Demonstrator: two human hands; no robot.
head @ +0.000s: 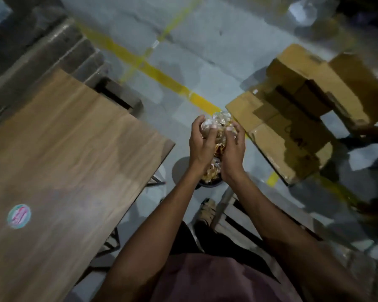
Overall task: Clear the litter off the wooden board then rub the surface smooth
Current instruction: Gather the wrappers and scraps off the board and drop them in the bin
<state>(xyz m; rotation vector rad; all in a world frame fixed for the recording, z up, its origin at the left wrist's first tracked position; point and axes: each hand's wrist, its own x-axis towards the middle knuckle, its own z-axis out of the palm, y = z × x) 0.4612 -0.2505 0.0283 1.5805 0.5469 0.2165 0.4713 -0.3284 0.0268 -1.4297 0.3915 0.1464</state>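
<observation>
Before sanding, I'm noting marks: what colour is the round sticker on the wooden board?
Teal-rimmed round sticker, pink inside; head view.

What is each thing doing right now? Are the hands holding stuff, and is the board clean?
Left hand: curled round the litter.
Right hand: curled round the litter too.
Litter: crumpled bundle, held off the board, above the bin.
Bin: on the floor under the hands, litter already inside.
Board: no litter on the visible part, a round sticker stuck on it.
Boxes: on the floor, flaps open.
</observation>
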